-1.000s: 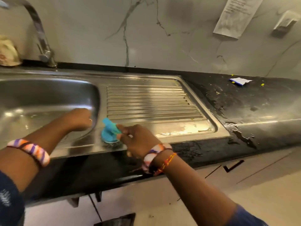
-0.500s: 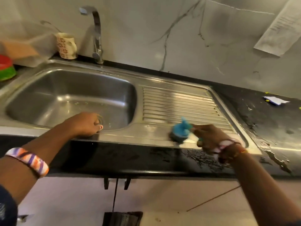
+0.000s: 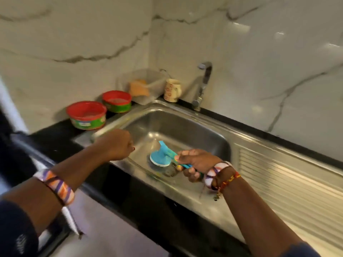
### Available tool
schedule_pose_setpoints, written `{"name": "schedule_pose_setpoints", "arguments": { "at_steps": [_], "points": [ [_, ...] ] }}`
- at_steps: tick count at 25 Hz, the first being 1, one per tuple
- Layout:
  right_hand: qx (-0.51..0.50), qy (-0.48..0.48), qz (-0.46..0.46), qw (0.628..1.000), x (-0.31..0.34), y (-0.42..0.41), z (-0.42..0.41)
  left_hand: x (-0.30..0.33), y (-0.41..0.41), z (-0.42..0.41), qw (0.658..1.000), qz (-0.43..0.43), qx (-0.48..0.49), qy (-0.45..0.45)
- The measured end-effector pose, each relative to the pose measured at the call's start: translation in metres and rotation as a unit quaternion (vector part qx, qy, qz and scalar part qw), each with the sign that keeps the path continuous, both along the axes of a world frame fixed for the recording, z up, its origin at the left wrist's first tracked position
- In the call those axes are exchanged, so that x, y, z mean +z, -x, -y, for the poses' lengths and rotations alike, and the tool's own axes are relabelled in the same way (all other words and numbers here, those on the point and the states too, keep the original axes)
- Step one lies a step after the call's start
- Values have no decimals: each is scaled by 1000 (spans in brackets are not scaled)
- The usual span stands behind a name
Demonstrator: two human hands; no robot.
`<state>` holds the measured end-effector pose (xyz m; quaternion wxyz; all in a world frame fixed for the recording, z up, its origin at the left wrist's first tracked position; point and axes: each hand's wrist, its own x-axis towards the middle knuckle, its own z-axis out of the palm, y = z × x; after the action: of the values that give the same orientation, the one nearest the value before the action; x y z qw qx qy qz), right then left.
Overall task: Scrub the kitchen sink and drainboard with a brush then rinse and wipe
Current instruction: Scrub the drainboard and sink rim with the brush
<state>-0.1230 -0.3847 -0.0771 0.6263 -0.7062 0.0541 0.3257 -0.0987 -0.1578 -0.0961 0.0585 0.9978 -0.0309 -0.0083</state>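
Brush (image 3: 160, 158) inside steel sink (image 3: 187, 125)

red-lidded tubs (image 3: 86, 115) (image 3: 117, 101) | mug (image 3: 172, 90) | clear container (image 3: 143, 86) | black counter (image 3: 55, 140)

Warm, dimmish indoor light here, white glare patches on the marble wall (image 3: 259, 52) at upper right, soft sheen across the steel sink (image 3: 178, 127), motion blur smearing everything, and wide-angle bending at the edges.
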Motion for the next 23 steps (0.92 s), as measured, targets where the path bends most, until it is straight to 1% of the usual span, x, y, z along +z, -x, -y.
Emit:
{"name": "schedule_pose_setpoints", "arguments": {
  "at_steps": [2,5,7,9,10,11,12,14,16,17,18,19,20,22,23],
  "points": [
    [0,12,62,998,14,-33,-37,9,-18,-35,997,53,47,-15],
    [-23,52,182,982,35,-97,-105,20,-67,-77,991,84,88,-49],
    [-43,122,291,948,39,-153,-154,20,-103,-97,994,65,77,-42],
    [-33,235,390,890,32,-206,-197,15,-134,-110,998,41,39,-26],
    [-11,297,413,861,24,-229,-212,11,-145,-113,999,38,27,-27],
    [16,345,415,841,15,-247,-222,9,-152,-115,998,41,18,-35],
    [38,374,401,836,5,-261,-230,7,-158,-119,998,46,6,-50],
    [52,396,378,835,-10,-272,-242,6,-162,-125,994,63,-28,-80],
    [79,373,397,835,-8,-268,-245,7,-164,-128,991,65,-59,-97],
    [103,351,401,840,-4,-266,-242,6,-167,-130,991,60,-65,-96],
    [125,334,392,848,3,-263,-237,7,-169,-131,992,52,-63,-93],
    [144,339,377,850,11,-264,-233,8,-172,-132,993,45,-58,-90],
    [154,363,369,842,16,-267,-230,8,-174,-132,994,41,-56,-90],
    [154,416,376,814,20,-278,-232,9,-177,-130,993,29,-64,-94],
    [156,423,377,809,19,-280,-238,8,-177,-130,993,18,-64,-94]
  ]
}}
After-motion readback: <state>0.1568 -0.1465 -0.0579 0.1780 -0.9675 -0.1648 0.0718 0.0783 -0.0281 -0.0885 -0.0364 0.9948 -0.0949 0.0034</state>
